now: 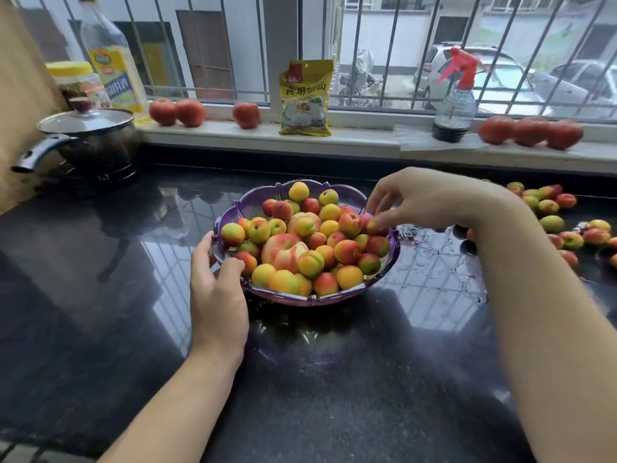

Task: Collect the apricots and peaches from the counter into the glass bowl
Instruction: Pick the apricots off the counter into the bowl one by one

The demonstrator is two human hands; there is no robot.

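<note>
Left hand (218, 289) gripping glass bowl (384, 275) rim, bowl heaped with apricots (310, 264), right hand (430, 198) fingers pinching one apricot (374, 225)

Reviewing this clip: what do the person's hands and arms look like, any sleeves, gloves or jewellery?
Both hands, left and right, are bare: no gloves, and no rings, watch or bracelet visible. Both forearms are uncovered up to the frame edge, so no sleeve shows. Nails look short and unpainted, though the picture is slightly blurred.

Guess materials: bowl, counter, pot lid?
Bowl: purple-tinted and see-through with a scalloped rim; looks like glass, though clear plastic can't be ruled out. Counter: black polished stone, likely granite; it mirrors the window bars. Pot lid: clear glass in a shiny metal rim, dark knob on top.
</note>
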